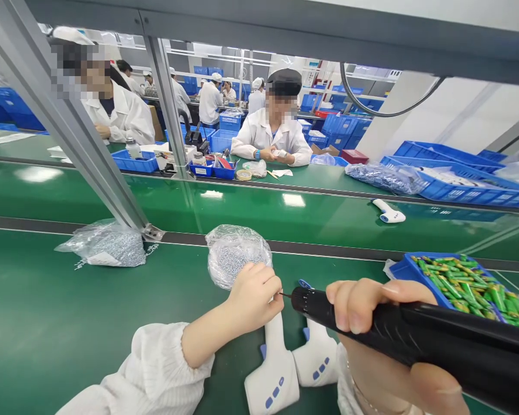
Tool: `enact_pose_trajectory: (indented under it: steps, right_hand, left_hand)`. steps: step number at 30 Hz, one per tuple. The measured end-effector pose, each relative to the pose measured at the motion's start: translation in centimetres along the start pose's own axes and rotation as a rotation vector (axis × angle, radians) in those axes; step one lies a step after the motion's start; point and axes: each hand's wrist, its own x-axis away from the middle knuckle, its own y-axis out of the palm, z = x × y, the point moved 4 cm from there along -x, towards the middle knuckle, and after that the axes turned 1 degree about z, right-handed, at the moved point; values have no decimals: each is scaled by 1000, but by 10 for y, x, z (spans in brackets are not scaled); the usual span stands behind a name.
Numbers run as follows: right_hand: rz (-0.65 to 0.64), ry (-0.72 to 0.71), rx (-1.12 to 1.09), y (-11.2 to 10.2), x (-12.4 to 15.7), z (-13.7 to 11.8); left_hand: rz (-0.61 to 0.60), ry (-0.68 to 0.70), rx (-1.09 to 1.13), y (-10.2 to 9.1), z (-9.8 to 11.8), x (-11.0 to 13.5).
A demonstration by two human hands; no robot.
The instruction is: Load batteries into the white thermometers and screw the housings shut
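Observation:
My right hand [358, 305] is wrapped round a black electric screwdriver [441, 337], whose thin bit points left. At the bit's tip are the pinched fingers of my left hand [253, 294]; whatever small thing they hold is hidden. Below my left hand lies a white gun-shaped thermometer [273, 383] with blue buttons, its handle toward the fingers. A second white thermometer [318, 360] rests beside it, partly covered by the screwdriver and my right hand. Just behind my left hand sits an open clear bag of small metal screws [233, 256].
Another bag of small metal parts [112, 248] lies by a metal post [99, 144]. A blue tray [402, 271] of green-wrapped parts stands right. Beyond the green conveyor belt [328, 222], carrying another white thermometer [389, 212], co-workers sit among blue bins.

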Motion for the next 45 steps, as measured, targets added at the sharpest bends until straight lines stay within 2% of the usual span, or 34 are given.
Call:
enact_pose_trajectory:
  steps: [13,20,24,26,28,32,35,39,45]
  right_hand:
    - [-43,2,26,-2,1,3]
    - [-21,9,41,-2,1,6]
    - [-36,11,18,0,-2,3]
    - [-34,23,7,1,-8,2]
    - [-2,53,-7,-3,-15,3]
    - [69,124,25,-30,-30,22]
    - [64,204,91,-51,-35,45]
    - [41,230,162,-59,-37,63]
    - [15,206,222,-53,-38,61]
  left_hand:
    - [-44,35,-77,0,2,-1]
    - [-43,47,-95,0,1,0]
    - [-71,-8,-72,-2,0,0]
    - [-118,-60,-45,-1,5,4]
    - [-195,-48,-6,1,19,13]
    - [-401,143,127,13,60,37]
    - [-559,265,175,23,79,51]
    - [-721,286,142,34,81,57]
    - [-804,284,106,38,82,54]
